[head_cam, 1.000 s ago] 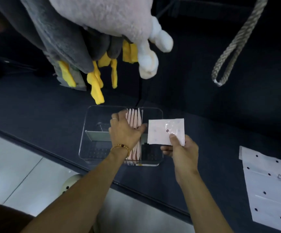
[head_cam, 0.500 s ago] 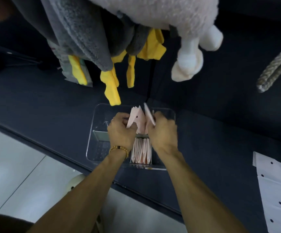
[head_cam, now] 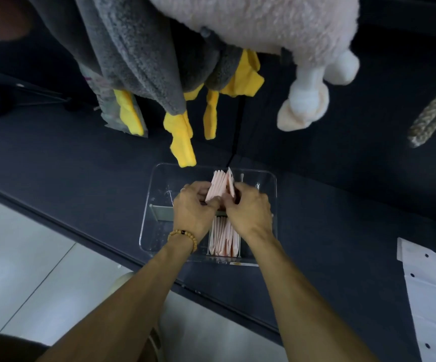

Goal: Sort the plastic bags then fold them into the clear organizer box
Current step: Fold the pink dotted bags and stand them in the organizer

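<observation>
Clear plastic forms the organizer box [head_cam: 157, 194], which stands on the dark bench [head_cam: 68, 165] near its front edge. A grey divider [head_cam: 163, 212] runs across the box and splits it into a far and a near compartment.

Folded pink plastic bags [head_cam: 218, 184] stand upright on edge in the far compartment, fanned slightly apart at their tops. A second row of folded bags [head_cam: 223, 239] stands on edge in the near compartment, packed side by side against the front wall.

The left hand [head_cam: 194, 205] is over the middle of the box, fingers curled, gripping the left side of the far stack. A ring shows on one finger and a beaded bracelet [head_cam: 183, 237] sits on the wrist. The right hand [head_cam: 248, 207] is just beside it, fingers curled and pinching the rightmost bag [head_cam: 230, 180] of the far stack, whose top corner stands above its neighbours. The thumbs of both hands meet or nearly meet above the divider; contact between them cannot be confirmed.

A flat white bag with dark punched dots [head_cam: 431, 296] lies on the bench at the right, well apart from the box.

Above the bench hang a grey plush fabric [head_cam: 138, 48] with yellow pieces [head_cam: 181, 142], a pale pink plush toy [head_cam: 264, 22] and a braided rope [head_cam: 431, 116]. A pale tiled floor [head_cam: 16, 257] shows below the bench edge.
</observation>
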Demonstrator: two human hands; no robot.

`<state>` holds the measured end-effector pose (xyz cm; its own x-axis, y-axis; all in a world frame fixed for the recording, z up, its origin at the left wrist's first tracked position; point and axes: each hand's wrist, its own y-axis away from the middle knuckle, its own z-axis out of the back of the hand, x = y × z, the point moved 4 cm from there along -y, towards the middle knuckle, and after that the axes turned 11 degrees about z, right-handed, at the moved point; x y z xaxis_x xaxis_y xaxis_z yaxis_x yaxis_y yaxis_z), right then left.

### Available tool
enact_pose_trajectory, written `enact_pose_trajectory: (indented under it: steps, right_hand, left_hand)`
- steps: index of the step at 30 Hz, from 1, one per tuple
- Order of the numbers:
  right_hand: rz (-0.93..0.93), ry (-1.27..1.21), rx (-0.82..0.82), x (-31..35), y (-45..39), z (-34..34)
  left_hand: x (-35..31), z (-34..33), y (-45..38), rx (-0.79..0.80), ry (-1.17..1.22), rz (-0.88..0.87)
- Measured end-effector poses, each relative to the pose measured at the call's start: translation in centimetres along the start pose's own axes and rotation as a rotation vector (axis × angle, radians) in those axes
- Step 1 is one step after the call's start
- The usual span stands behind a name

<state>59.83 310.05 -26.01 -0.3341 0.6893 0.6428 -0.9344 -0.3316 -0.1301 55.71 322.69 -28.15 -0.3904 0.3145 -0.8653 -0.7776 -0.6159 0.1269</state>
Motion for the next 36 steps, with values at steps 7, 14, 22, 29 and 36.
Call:
enact_pose_trajectory:
  steps: [7,14,22,29,36]
  right_hand:
    - [-0.075,-0.224,-0.268,-2.1,2.8,4.9]
    - [-0.364,-0.345,-0.502,-12.2,9.9,13.8]
    - [-0.812,-0.141,-0.569,-28.2,24.9,22.9]
    - [-0.669,0.311,-0.198,-32.5,30.4,21.9]
    - [-0.505,0.38,-0.283,-29.9,29.6,21.0]
  left_hand:
    - [-1.3,0.1,3.2,-0.035,0.241,0.118]
    - [-4.1,-5.4,11.1,0.164,0.597,0.286]
    - [-6.7,-18.3,20.6,0.562,0.378,0.14]
    - [-7.0,-27.7,26.0,0.839,-0.289,-0.378]
    - [-5.3,-30.9,27.6,0.766,-0.742,-0.826]
